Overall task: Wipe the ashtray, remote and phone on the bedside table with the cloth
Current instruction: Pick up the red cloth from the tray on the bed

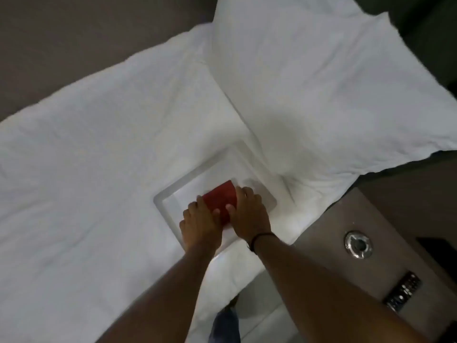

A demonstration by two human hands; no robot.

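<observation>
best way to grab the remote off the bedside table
Take the remote across its two long edges near the middle, coming straight down from above. It lies flat, buttons up, long and narrow on the bedside table, with clear space beside it; the ashtray sits apart.

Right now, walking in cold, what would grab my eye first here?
Probably the red cloth, the one spot of colour, pressed between the left hand and right hand on a white tray lying on the white bed. Next, the shiny round ashtray on the grey bedside table to the right, with the dark remote nearer the person.
</observation>
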